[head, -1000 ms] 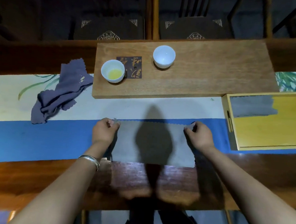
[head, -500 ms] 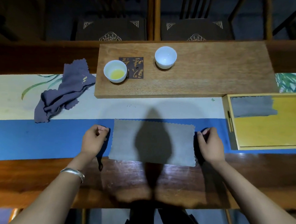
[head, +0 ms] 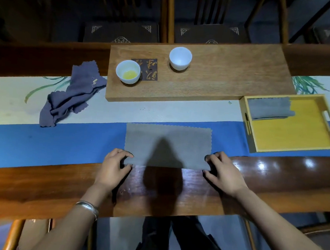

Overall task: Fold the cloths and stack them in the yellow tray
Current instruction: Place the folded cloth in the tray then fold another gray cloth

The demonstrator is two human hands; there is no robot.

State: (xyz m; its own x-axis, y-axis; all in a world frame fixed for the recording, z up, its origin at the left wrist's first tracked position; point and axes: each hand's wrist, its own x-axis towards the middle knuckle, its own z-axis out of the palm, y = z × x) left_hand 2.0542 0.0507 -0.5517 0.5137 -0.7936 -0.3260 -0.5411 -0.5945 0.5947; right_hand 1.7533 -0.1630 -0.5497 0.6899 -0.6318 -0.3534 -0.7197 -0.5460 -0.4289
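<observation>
A grey cloth [head: 168, 142] lies flat as a rectangle across the blue runner stripe and the dark table edge. My left hand [head: 113, 167] is at its near-left corner, thumb and fingertips pinching the edge. My right hand [head: 223, 172] pinches the near-right corner in the same way. A crumpled purple cloth [head: 71, 96] sits at the far left on the runner. The yellow tray [head: 294, 136] stands at the right, with a folded grey cloth [head: 269, 108] in its far-left part.
A wooden board [head: 230, 80] lies beyond the cloth, carrying a white cup with yellow liquid [head: 128, 71], an empty white cup [head: 180, 58] and a dark coaster [head: 149, 68]. Chairs stand behind the table. My head's shadow falls on the cloth.
Both hands let go of the cloth's far corners, moved out to its sides, then came toward me to its near corners. The cloth now lies flat.
</observation>
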